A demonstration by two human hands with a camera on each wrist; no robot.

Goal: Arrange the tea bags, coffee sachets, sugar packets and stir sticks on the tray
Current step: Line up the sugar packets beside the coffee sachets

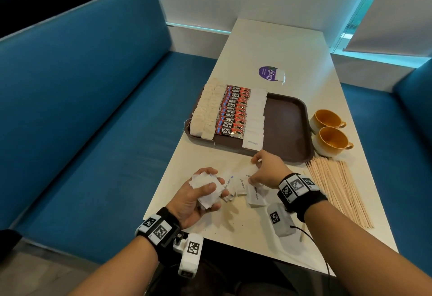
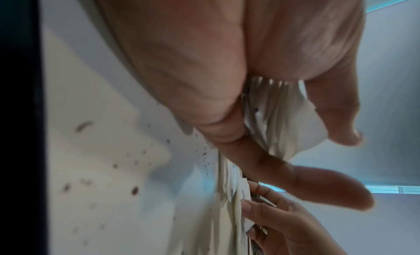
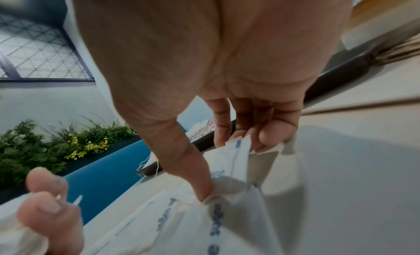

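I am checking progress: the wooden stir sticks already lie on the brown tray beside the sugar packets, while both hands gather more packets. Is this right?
Not quite. In the head view the wooden stir sticks lie on the table, outside the brown tray, near its right front corner. The rest holds: left hand and right hand gather sugar packets.

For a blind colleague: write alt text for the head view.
Left hand grips a bunch of white paper sugar packets while the right hand picks at loose ones on the cream table, before a brown plastic tray lined with sachet rows.
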